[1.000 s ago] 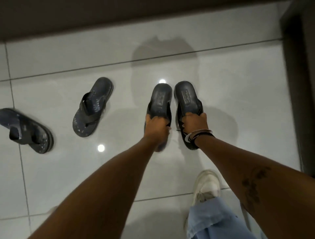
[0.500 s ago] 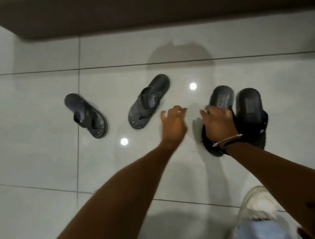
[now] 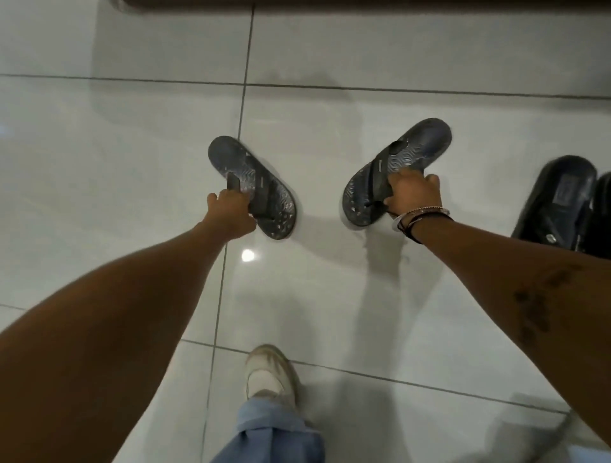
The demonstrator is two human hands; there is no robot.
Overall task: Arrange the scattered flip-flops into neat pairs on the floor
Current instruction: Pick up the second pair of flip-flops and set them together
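Two dark patterned flip-flops lie apart on the pale tiled floor, toes angled away from each other. My left hand [image 3: 231, 213] grips the strap of the left flip-flop [image 3: 228, 162]. My right hand [image 3: 415, 195], with bracelets at the wrist, holds the strap of the right flip-flop [image 3: 420, 145]. A pair of plain black flip-flops [image 3: 558, 195] sits side by side at the right edge, the right one cut off by the frame.
Glossy grey floor tiles [image 3: 330, 297] spread all around. A dark baseboard [image 3: 330, 2] runs along the top. My foot in a white shoe [image 3: 269, 373] with a light blue trouser leg stands at the bottom centre.
Both hands left the black pair, now standing together at the right. The view swung left and each hand took hold of one patterned flip-flop.
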